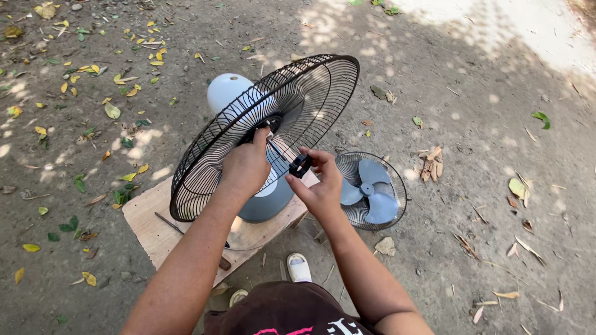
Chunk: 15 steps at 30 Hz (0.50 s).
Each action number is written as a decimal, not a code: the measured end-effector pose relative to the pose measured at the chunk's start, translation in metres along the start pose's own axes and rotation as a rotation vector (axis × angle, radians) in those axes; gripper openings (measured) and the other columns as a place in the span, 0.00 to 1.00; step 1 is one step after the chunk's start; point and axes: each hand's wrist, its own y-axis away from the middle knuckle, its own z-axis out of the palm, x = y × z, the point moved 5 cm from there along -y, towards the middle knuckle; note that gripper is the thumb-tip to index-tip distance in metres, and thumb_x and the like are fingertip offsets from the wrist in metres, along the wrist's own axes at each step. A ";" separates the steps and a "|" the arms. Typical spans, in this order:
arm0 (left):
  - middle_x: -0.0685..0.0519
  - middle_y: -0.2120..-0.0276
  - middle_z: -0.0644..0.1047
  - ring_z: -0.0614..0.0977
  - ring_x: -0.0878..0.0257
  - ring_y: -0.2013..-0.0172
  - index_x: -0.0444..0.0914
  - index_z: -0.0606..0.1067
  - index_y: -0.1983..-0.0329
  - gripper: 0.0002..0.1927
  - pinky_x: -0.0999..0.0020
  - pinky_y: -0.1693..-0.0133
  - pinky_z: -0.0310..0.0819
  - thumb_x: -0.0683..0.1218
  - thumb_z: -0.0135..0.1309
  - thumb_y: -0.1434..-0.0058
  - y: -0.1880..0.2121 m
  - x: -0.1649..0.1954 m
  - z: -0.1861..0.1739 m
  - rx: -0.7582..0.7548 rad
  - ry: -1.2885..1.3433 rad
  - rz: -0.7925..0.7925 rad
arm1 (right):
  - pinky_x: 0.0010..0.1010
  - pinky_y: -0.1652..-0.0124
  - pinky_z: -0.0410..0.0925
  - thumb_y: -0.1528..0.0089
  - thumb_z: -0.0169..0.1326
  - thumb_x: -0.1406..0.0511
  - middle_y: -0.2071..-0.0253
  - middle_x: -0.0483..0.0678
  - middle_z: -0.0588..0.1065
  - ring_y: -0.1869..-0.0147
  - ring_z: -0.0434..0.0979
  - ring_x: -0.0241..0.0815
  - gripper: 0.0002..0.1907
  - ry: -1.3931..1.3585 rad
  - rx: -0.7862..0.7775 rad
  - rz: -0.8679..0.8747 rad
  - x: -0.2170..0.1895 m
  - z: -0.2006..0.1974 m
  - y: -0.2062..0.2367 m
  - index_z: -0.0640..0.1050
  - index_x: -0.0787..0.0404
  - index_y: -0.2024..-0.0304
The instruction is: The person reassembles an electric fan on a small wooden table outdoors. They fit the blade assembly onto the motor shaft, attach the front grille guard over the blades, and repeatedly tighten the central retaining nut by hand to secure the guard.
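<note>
Left hand (245,166) reaches through the black rear fan guard (273,118), fingers curled at its hub. Right hand (320,186) pinches a black plastic nut (300,165). Guard and grey motor housing (264,195) sit on the wooden tabletop (155,229). Front guard with blue blade (371,191) lies at 3 o'clock, on the ground.

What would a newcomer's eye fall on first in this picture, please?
Most striking is the black wire fan guard at centre, tilted on a pale blue fan body over a wooden board. The left hand grips its hub while the right hand holds a small black part. The blue fan blade lies on another guard to the right.
</note>
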 end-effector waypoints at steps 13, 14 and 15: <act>0.41 0.74 0.79 0.83 0.44 0.71 0.37 0.60 0.32 0.39 0.49 0.68 0.79 0.44 0.59 0.46 -0.011 -0.013 0.013 0.037 -0.015 0.103 | 0.28 0.55 0.74 0.49 0.71 0.72 0.51 0.48 0.74 0.55 0.77 0.37 0.32 -0.217 0.100 0.111 0.070 0.093 -0.009 0.73 0.62 0.44; 0.41 0.74 0.79 0.83 0.44 0.72 0.37 0.60 0.32 0.38 0.49 0.69 0.78 0.43 0.59 0.46 -0.011 -0.014 0.014 0.035 -0.015 0.098 | 0.28 0.56 0.74 0.50 0.71 0.72 0.51 0.48 0.74 0.56 0.78 0.37 0.31 -0.187 0.098 0.109 0.068 0.095 -0.012 0.73 0.61 0.45; 0.41 0.75 0.79 0.83 0.44 0.73 0.38 0.60 0.31 0.38 0.49 0.70 0.78 0.43 0.58 0.46 -0.011 -0.015 0.014 0.037 -0.015 0.095 | 0.28 0.56 0.75 0.49 0.70 0.72 0.50 0.48 0.74 0.56 0.78 0.37 0.31 -0.200 0.100 0.102 0.066 0.097 -0.015 0.73 0.61 0.45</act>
